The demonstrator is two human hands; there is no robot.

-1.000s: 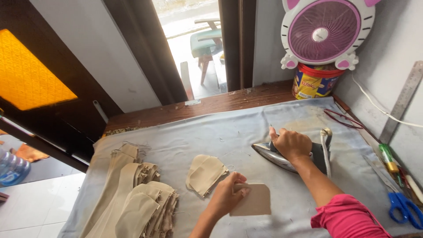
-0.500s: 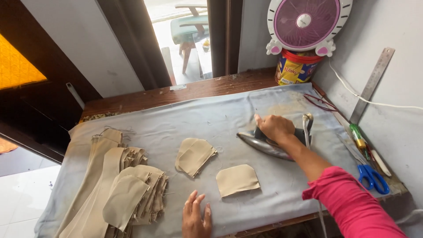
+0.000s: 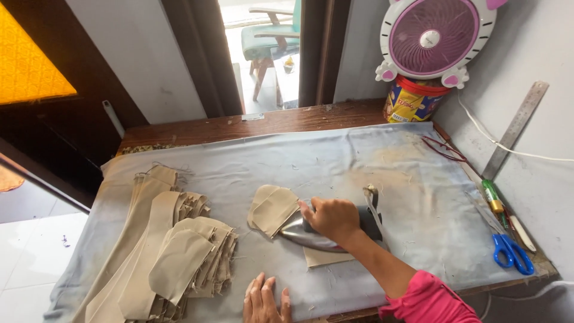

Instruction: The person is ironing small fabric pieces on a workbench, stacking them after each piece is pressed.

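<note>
My right hand grips the handle of a silver clothes iron, which rests on a beige fabric piece lying on the grey ironing cloth. The iron's tip points left toward a small pile of beige cut pieces. My left hand lies flat on the cloth at the table's near edge, fingers apart, holding nothing. To the left sits a large stack of beige cut pieces and long strips.
Blue-handled scissors, pens and a metal ruler lie along the right wall. A pink and white fan stands on a tin at the back right. A doorway with chairs is behind the wooden table edge.
My right hand slid the iron left and nearer, onto the single beige piece. My left hand left that piece and drew back to the near edge, where it stays flat.
</note>
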